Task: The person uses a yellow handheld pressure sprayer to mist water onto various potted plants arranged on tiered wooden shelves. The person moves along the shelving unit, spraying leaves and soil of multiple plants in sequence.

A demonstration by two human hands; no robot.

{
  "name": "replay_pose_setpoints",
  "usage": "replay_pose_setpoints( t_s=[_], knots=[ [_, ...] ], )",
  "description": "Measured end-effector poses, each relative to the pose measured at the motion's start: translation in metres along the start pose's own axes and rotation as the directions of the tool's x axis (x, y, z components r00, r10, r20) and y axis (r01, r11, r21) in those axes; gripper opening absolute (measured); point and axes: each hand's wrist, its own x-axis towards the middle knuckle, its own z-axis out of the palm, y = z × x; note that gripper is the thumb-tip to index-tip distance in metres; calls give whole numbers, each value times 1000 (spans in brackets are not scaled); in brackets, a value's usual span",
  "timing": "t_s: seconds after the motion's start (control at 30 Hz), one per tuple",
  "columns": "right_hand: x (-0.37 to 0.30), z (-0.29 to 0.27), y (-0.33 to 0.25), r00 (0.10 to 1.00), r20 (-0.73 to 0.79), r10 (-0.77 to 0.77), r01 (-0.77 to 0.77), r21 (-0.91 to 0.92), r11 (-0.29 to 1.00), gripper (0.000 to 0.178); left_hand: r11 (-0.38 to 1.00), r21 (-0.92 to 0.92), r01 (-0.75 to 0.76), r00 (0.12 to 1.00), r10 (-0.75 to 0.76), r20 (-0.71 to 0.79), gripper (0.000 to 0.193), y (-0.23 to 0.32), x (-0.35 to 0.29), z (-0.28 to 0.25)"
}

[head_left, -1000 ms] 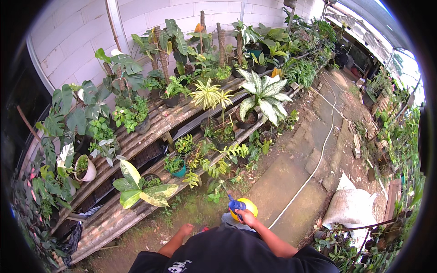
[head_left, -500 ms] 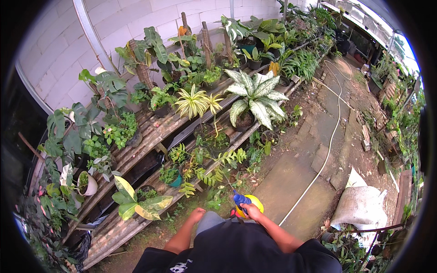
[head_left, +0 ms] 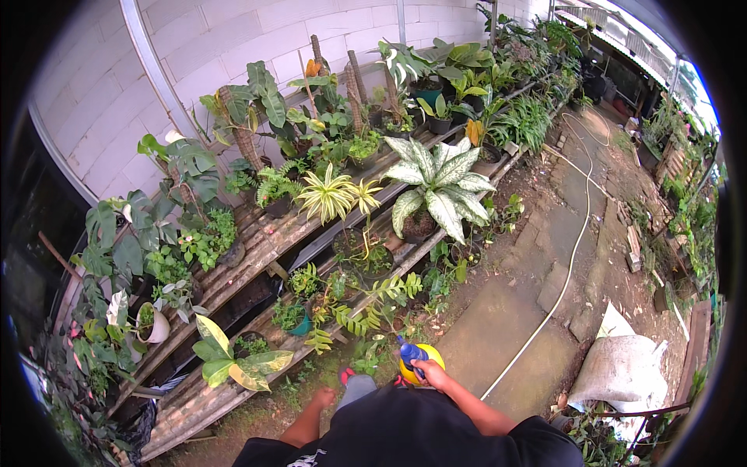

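Nearest: dark shirt (head_left: 397, 432) at the lower edge, forearms out either side. Left hand (head_left: 324, 398) hangs low beside the grey-clad leg, apart from everything; can't tell if its fingers are curled or spread, nothing visible in it. Right hand (head_left: 427, 372) has its grip closed round the blue top of the spray bottle (head_left: 436, 357), fingers wrapped, exact finger placement too small to read. Bottle sits just in front of the body, right of the leg, blue head over round yellow tank, nozzle end pointing away toward the bench (head_left: 183, 412). Handling, judged: stiff plastic shell, light if drained, heavier and bottom-weighted if filled; fill level not visible. Probably slick when wet, not very fragile. Best hold is the blue handle/neck, as now; other hand could support the tank underneath. Reddish shoe (head_left: 345, 377) left of it. Next out: bench with turquoise pot (head_left: 300, 326), yellow-striped plant (head_left: 327, 194), big pale-leaved plant (head_left: 440, 183). Right side: lumpy whitish sack (head_left: 620, 366), pale hose (head_left: 551, 311) running along the path (head_left: 486, 323). Farthest: pale block wall (head_left: 264, 31) behind the plants.
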Motion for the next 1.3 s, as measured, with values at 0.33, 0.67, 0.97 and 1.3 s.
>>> replay_pose_setpoints(
  t_s=[0.33,0.67,0.97,1.3],
  knots=[
    [8,5,-20,999,35,25,-25,-2,1000,52,979,-157,-132,991,128,-34,22,40,-10,26],
    [18,3,-18,999,31,9,-8,-24,1000,51,995,-20,-95,995,95,6,28,29,-8,28],
    [23,4,-17,994,-103,25,-11,135,991,49,999,-38,-31,998,33,58,29,15,-11,13],
    [27,4,-4,980,-190,56,-16,205,979,54,1000,-15,-13,997,14,78,27,39,-14,16]
  ],
)
